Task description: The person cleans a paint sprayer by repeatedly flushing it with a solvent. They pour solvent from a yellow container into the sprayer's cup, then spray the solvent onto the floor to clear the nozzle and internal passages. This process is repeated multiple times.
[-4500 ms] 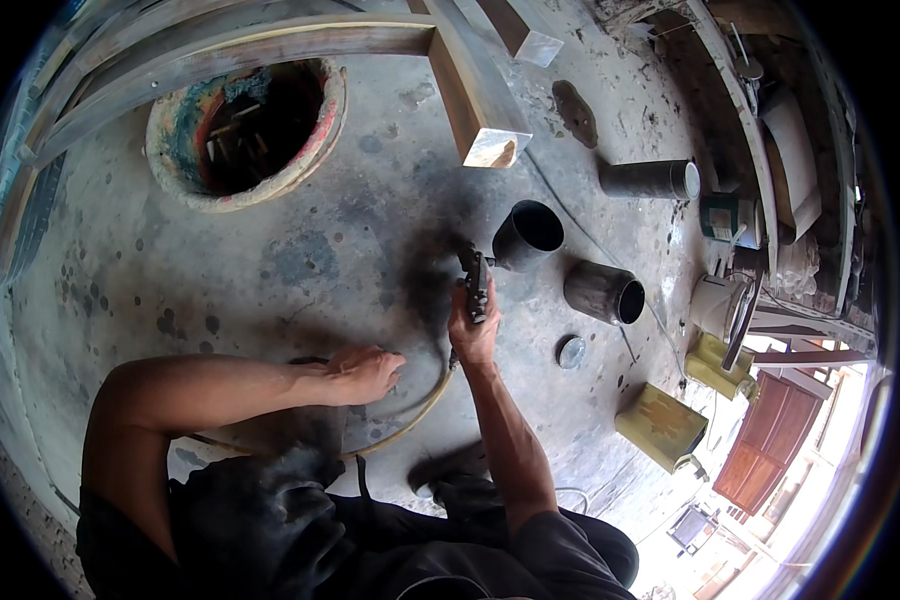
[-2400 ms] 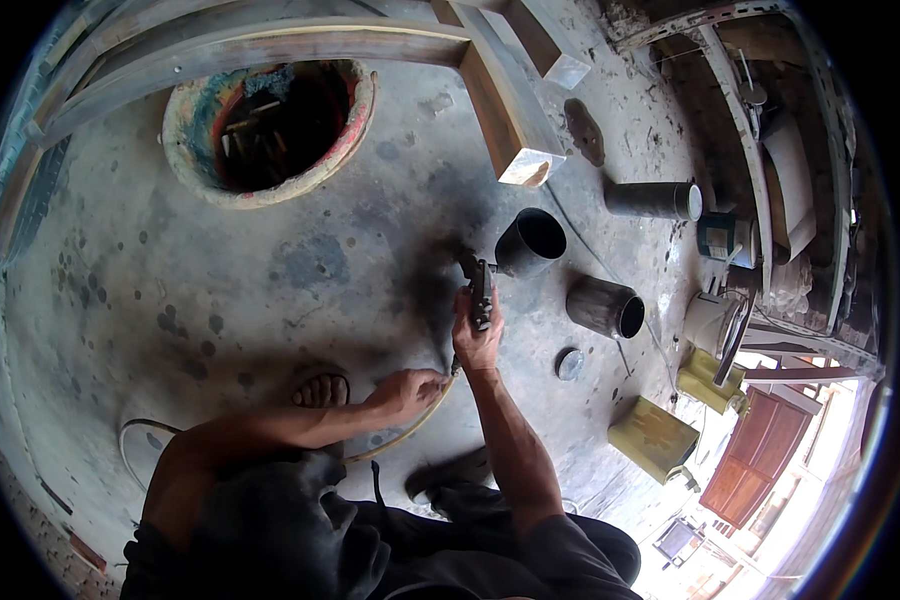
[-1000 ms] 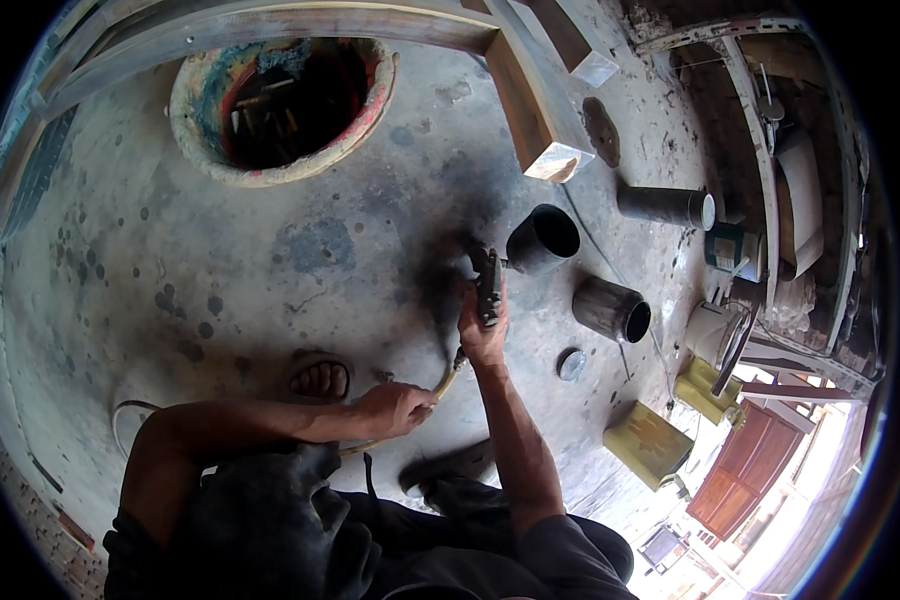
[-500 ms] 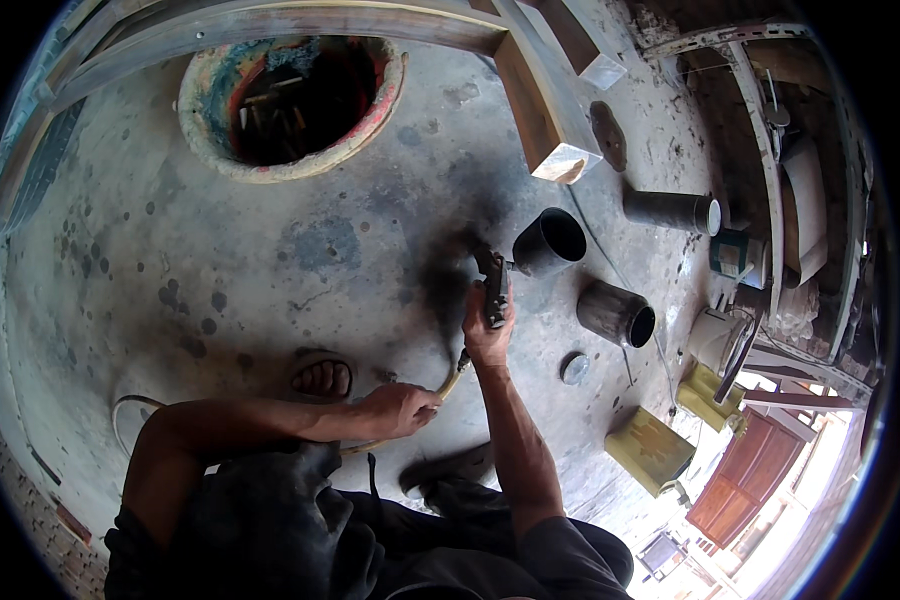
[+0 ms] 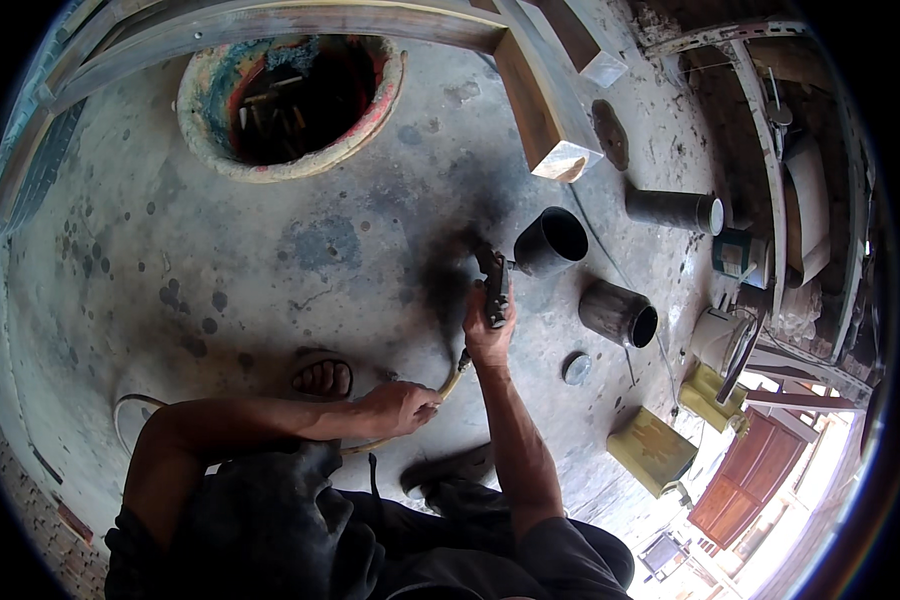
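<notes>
My right hand (image 5: 487, 335) grips a dark metal tool (image 5: 493, 282) whose tip points up at the blackened patch of concrete floor beside a black pipe section (image 5: 549, 241). A yellowish hose (image 5: 448, 382) runs from the tool's rear down to my left hand (image 5: 400, 407), which is closed around it. The hose curves on under my left forearm. My bare toes in a sandal (image 5: 322, 378) show just left of the left hand.
A round pit (image 5: 292, 92) with a paint-stained rim opens at the top. A wooden beam (image 5: 536, 110) ends near the pipe. Two more pipe sections (image 5: 620, 313) (image 5: 673, 209), a small round lid (image 5: 576, 368), yellow boxes (image 5: 653, 451) and clutter lie right.
My left hand has slid from flat on the floor to gripping the hose closer to my body. The right hand and tool have barely shifted; the view has drifted slightly.
</notes>
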Demonstrator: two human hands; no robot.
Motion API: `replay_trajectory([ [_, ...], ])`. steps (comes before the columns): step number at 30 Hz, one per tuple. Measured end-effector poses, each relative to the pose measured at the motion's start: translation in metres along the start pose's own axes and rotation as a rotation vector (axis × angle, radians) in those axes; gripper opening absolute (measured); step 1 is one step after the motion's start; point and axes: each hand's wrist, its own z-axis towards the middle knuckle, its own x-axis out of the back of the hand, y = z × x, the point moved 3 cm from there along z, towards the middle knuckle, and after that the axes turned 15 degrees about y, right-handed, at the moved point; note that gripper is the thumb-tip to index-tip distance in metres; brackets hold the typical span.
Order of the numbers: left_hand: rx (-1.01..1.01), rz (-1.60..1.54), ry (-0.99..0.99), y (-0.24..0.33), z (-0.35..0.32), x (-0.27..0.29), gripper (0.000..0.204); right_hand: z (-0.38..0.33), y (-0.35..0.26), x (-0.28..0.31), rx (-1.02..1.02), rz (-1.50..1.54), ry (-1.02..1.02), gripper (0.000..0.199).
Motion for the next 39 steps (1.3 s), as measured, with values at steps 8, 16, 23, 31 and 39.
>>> replay_trajectory([
  [8, 0.002, 0.005, -0.001, 0.002, 0.001, 0.001, 0.023, -0.001, 0.005, 0.002, -0.122, 0.003, -0.043, 0.050],
  [16, -0.015, 0.018, 0.017, 0.002, 0.002, 0.001, 0.023, -0.001, 0.003, 0.000, 0.004, 0.032, 0.003, 0.049],
  [23, -0.015, 0.025, 0.005, -0.001, 0.002, 0.000, 0.023, -0.001, 0.013, 0.003, -0.103, -0.012, -0.050, 0.048],
  [31, -0.013, 0.023, 0.017, 0.001, 0.002, 0.001, 0.026, -0.001, 0.007, 0.003, -0.125, 0.024, -0.038, 0.046],
  [39, -0.006, 0.008, -0.004, 0.002, 0.002, 0.003, 0.026, -0.002, 0.009, 0.002, -0.103, 0.003, -0.023, 0.047],
])
